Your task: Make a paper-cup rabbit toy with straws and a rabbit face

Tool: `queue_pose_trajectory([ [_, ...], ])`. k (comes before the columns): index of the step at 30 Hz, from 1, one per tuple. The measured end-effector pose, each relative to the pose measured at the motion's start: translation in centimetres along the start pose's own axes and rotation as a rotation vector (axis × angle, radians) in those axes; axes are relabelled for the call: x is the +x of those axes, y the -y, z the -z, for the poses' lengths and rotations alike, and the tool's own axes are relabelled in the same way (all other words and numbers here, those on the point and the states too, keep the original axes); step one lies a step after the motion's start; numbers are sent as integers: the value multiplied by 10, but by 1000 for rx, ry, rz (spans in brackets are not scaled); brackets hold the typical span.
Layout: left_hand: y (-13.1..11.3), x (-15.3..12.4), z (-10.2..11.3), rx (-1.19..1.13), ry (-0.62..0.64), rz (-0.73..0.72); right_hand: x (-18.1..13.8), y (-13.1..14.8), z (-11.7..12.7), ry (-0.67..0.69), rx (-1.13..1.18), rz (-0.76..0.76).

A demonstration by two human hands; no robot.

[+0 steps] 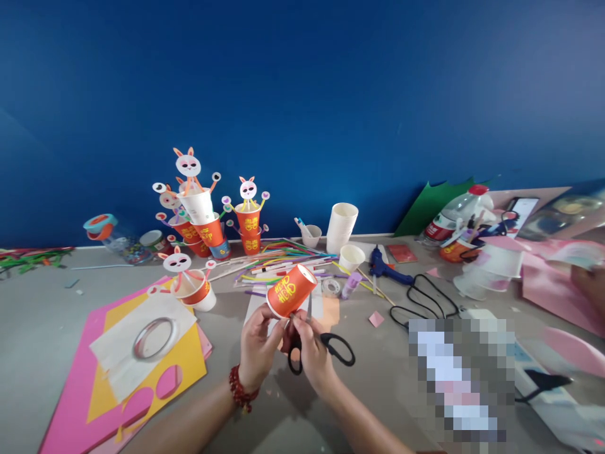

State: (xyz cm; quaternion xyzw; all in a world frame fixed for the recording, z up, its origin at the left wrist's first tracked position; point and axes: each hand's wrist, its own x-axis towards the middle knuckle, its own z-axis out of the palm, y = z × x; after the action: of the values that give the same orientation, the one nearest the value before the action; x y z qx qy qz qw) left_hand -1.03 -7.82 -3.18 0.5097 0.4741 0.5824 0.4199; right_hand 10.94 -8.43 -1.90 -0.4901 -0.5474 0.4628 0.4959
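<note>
A red paper cup (289, 290) with yellow lettering is tilted on its side, its base toward the upper right. My left hand (259, 343), with a red bead bracelet at the wrist, grips the cup near its rim. The fingers of my right hand (309, 350) pinch at the lower side of the same rim. Black-handled scissors (341, 349) show around my right hand; whether they rest on the table or touch the hand I cannot tell. White paper (255, 309) and an orange paper piece (331, 312) lie beneath the cup.
Rabbit-faced cup figures (249, 217) stand at the back left. Coloured sheets with a tape roll (154, 338) lie at the left. Pens and pipe cleaners (278, 255), a blue glue gun (385, 268) with its black cord, and stacked white cups (341, 227) stretch behind. Another person's hand (590, 284) is far right.
</note>
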Motion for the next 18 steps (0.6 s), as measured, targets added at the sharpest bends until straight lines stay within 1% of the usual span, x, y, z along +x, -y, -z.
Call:
queue_pose_trajectory([
  [5,-7,2,-5,-260,20,156,3,4,14,23,-201,103],
  [8,-7,6,-7,-413,54,249,7,7,25,33,-428,269],
  [10,-8,11,-4,-413,44,215,10,9,31,66,-577,376],
  [12,-10,21,3,-334,58,109,12,12,36,144,-645,423],
  [13,-13,27,8,-285,93,52,13,13,38,186,-662,438],
  [14,-15,33,14,-234,175,20,13,14,40,230,-672,449],
  [16,-22,44,26,-205,386,38,12,17,41,291,-673,476],
  [18,-27,52,35,-203,528,98,11,19,41,308,-665,500],
])
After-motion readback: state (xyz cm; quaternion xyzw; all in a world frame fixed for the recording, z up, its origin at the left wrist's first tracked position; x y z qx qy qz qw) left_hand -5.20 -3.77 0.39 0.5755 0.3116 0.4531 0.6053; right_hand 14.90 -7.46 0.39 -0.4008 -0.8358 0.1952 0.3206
